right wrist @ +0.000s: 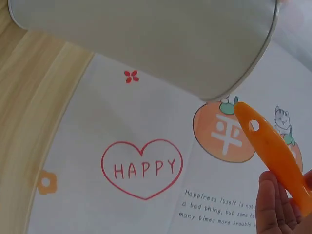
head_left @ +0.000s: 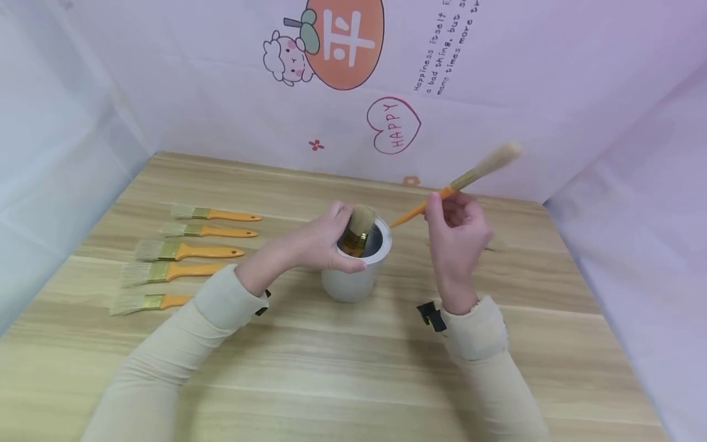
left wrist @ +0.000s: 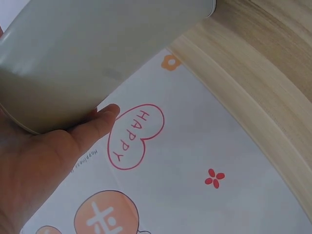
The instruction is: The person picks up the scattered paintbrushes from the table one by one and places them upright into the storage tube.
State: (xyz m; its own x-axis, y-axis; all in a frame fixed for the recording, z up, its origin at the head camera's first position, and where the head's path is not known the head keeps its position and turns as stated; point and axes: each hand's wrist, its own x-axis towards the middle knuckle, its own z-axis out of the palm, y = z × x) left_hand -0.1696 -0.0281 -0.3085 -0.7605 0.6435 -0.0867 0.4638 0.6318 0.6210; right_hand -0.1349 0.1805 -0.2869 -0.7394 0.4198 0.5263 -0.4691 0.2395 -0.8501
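Pale wood-grain table [head_left: 353, 368], boxed in by white backdrop sheets printed with a cartoon orange, a lamb and a red "HAPPY" heart [head_left: 393, 126]. At centre, a white cup [head_left: 356, 276] standing upright, one brush [head_left: 359, 228] already inside, bristles up. Left hand [head_left: 326, 242] curled round the cup's rim and wall from 9 o'clock. Right hand [head_left: 458, 236] at 3 o'clock of the cup, pinching a second brush [head_left: 458, 181] at mid-handle, orange handle end aimed at the cup mouth, bristles up toward 1 o'clock. Five more brushes [head_left: 177, 252] in a row at 9 o'clock, well apart.

Best handling, as a judgement: cup held firm, handle end lowered beside the standing brush, released only once inside.

Cup floor hidden. Right fingers blurred. Wrist views: cup wall, backdrop and handle tip only.
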